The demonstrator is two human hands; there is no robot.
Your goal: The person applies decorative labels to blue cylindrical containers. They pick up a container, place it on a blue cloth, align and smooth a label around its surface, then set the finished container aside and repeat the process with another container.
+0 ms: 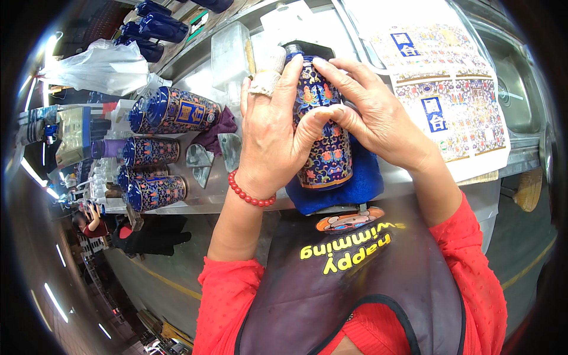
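Observation:
A dark blue bottle (325, 151) with a colourful floral pattern lies with its neck away from me on a blue cloth pad (370, 177). My left hand (269, 127) rests along its left side, index finger stretched out on the bottle and thumb across the pattern. Pale wrapping (266, 81) covers a finger of that hand. From the right, my right hand (378, 112) touches the bottle with fingertips and thumb, its fingers spread. Both thumbs meet over the bottle's middle. My palms hide parts of its sides.
Printed floral sheets (444, 94) lie to the right, beside a metal sink (520, 89). Several patterned bottles (189, 109) stand at the left near a purple cloth (222, 130) and flat scrapers (200, 160). A clear plastic box (229, 50) and plain blue bottles (163, 26) are farther back.

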